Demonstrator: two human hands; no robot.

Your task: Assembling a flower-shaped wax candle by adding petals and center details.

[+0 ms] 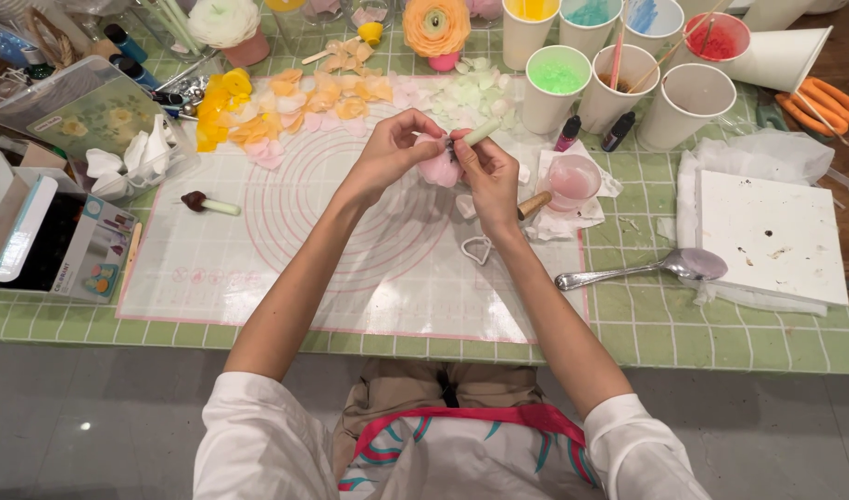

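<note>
Both hands meet above the middle of the counter (628, 324), over the translucent mat (350, 259) printed with pink rings. Our left hand (394, 148) curls its fingers round a small pink petal flower (440, 168), pinching it from the left — the thumb and forefinger press on its upper edge. Our right hand (487, 176) pinches the pale green stem (480, 133) that sticks up and to the right out of the flower, and also touches the petals from the right side. So the flower hangs just off the mat, held between the two hands.

Behind the hands lies a spread of loose petals (285, 106) in yellow, orange, pink and pale green. Two finished flowers — a white one (223, 20) and an orange one (435, 26) — stand at the far edge. To the right stand paper cups (693, 102) with coloured contents and sticks in them, and a small clear cup of pink liquid (572, 178) sits on a tissue just beside our right hand. A metal spoon (647, 268) rests near a white block (772, 236). On the left of the mat lies a short green stick with a dark tip (209, 204), well apart from the hands, and orange scissors (818, 104) lie at the far right.
</note>
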